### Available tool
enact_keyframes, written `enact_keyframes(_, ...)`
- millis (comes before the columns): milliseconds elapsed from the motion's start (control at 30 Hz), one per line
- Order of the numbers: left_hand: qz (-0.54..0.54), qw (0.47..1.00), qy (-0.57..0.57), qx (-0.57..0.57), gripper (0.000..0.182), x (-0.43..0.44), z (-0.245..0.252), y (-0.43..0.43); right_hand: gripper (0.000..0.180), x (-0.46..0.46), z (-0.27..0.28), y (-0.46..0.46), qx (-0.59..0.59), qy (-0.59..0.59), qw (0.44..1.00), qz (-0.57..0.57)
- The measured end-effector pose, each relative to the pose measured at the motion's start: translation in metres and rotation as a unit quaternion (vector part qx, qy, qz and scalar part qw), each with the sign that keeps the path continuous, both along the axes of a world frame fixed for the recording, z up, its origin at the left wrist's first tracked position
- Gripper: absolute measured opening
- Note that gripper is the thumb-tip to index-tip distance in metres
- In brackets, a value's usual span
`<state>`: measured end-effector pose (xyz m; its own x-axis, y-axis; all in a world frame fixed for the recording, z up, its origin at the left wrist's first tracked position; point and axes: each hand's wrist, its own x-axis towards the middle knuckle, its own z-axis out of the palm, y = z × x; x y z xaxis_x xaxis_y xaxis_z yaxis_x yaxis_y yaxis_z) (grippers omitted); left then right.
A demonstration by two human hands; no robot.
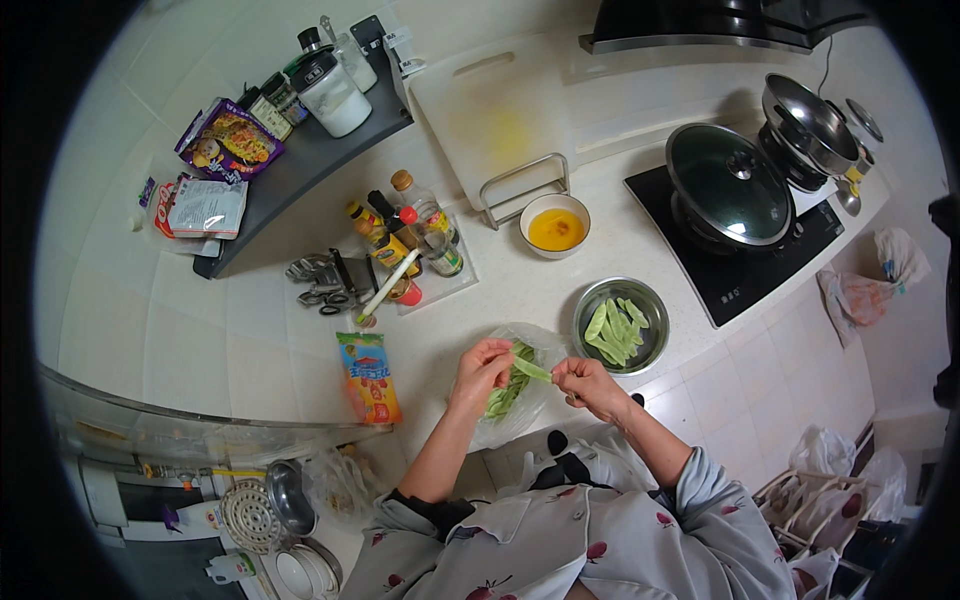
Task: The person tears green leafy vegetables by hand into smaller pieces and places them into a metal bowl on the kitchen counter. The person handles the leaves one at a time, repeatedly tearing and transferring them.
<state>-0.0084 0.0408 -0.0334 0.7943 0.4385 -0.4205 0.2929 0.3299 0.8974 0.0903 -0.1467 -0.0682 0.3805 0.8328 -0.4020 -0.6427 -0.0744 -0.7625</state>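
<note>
A flat green bean pod is stretched between my two hands, above an open clear plastic bag. My left hand pinches its left end, and my right hand grips the other end. More green bean pods lie inside the bag, partly hidden by my left hand. Just beyond my right hand stands a round stainless steel bowl with several flat pods in it.
A bowl of yellow-orange liquid stands behind the steel bowl. A lidded wok sits on the black cooktop at right. Bottles, a knife block and an orange packet line the left. Above them runs a dark shelf.
</note>
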Motion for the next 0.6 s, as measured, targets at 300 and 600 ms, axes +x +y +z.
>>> enact_keyframes(300, -0.058, 0.98, 0.006, -0.189, 0.01, 0.007, -0.01, -0.022, 0.008, -0.003, 0.014, 0.004, 0.048, 0.033, 0.998, -0.024)
enact_keyframes(600, -0.044, 0.994, -0.001, -0.099, 0.01, 0.013, -0.012, -0.035, 0.006, -0.001, 0.012, 0.001, 0.052, 0.027, 0.998, -0.029)
